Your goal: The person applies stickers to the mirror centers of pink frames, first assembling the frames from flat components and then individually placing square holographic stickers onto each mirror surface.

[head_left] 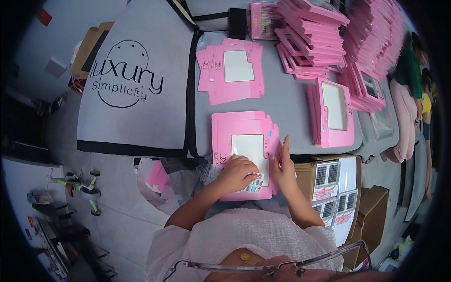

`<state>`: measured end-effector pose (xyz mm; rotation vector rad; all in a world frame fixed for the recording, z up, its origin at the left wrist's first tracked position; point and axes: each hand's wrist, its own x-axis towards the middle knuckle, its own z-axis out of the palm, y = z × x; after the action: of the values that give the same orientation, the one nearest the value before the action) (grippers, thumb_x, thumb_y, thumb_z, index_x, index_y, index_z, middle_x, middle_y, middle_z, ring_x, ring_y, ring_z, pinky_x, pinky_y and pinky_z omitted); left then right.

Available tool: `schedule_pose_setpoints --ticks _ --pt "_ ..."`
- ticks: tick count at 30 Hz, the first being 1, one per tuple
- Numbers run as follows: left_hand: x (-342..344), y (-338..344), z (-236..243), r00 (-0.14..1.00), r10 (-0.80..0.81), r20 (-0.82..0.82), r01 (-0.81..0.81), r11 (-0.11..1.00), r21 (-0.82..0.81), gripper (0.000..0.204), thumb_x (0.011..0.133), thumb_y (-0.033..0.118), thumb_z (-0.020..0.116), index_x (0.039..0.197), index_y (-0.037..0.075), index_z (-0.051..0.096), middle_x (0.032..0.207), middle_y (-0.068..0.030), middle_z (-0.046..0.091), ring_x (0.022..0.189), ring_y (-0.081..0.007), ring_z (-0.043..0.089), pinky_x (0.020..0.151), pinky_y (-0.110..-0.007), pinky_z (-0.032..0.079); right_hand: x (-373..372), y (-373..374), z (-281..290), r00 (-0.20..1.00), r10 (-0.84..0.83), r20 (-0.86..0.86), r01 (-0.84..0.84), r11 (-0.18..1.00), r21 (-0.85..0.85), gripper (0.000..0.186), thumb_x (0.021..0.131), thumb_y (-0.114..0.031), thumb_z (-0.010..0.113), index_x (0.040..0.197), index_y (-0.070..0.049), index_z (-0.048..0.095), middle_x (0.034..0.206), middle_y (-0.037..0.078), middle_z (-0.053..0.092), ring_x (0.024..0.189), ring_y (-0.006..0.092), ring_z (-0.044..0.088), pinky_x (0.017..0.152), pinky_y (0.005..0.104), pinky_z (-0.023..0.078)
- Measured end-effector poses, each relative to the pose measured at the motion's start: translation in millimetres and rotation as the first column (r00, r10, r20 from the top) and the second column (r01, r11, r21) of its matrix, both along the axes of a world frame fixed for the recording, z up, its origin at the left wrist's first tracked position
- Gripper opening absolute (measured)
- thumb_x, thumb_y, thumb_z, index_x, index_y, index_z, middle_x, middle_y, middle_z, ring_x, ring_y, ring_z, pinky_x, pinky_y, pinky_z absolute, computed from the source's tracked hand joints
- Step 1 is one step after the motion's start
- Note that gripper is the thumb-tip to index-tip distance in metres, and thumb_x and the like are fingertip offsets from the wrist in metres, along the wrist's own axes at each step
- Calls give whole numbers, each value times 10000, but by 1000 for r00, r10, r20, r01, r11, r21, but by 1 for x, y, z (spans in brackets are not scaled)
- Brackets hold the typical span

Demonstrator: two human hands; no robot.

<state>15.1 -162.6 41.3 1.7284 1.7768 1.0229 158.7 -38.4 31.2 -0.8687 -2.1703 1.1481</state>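
In front of me lies a stack of flat pink window boxes point(221, 129), with a white panel showing in the top one's cut-out. My left hand point(238, 173) rests over the lower part of that window, fingers bent. Between its thumb and fingers is a small white sheet with coloured spots point(253, 185), too small to tell its kind. My right hand point(283, 170) stands along the stack's right edge, touching it, fingers stretched out and nothing held. Beyond them is a second fanned pile of flat pink boxes point(239, 91).
Pink boxes with windows point(318, 113) stand to the right, and tall pink stacks point(314, 44) rise at the back right. A grey printed cover point(131, 127) drapes at the left. Below the edge are an open carton point(305, 181) and clear plastic bags point(181, 174). Another person point(408, 89) is far right.
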Motion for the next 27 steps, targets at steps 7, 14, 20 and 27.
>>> schedule_pose_setpoints --ticks 7,14,20,27 --pt "2 13 -3 992 -22 126 11 996 89 85 793 135 678 815 68 632 769 -42 613 768 -216 582 751 -344 405 7 0 28 966 -191 -175 115 922 -369 817 799 61 652 1471 -21 194 1061 171 670 926 166 657 736 247 508" --pt "-32 -6 31 739 412 533 -400 905 -144 89 873 73 644 887 -15 636 750 2 614 711 -44 544 604 -221 439 -97 113 29 949 -175 -262 115 967 -228 805 815 -31 690 1458 3 206 945 130 681 844 144 631 754 242 487" --pt "-43 6 23 765 463 447 -490 869 -61 98 869 78 651 886 -18 641 740 -16 618 681 -49 537 593 -228 434 -146 133 11 968 -45 -246 109 961 253 715 848 -55 658 1435 17 257 1066 148 637 896 168 609 771 259 483" --pt "-38 13 24 788 488 375 -514 857 -37 84 832 55 664 866 -16 635 699 -51 616 624 -79 551 563 -253 434 -57 30 49 949 276 -153 -315 864 -394 737 750 52 718 1390 -21 360 853 47 627 770 99 590 680 217 466"
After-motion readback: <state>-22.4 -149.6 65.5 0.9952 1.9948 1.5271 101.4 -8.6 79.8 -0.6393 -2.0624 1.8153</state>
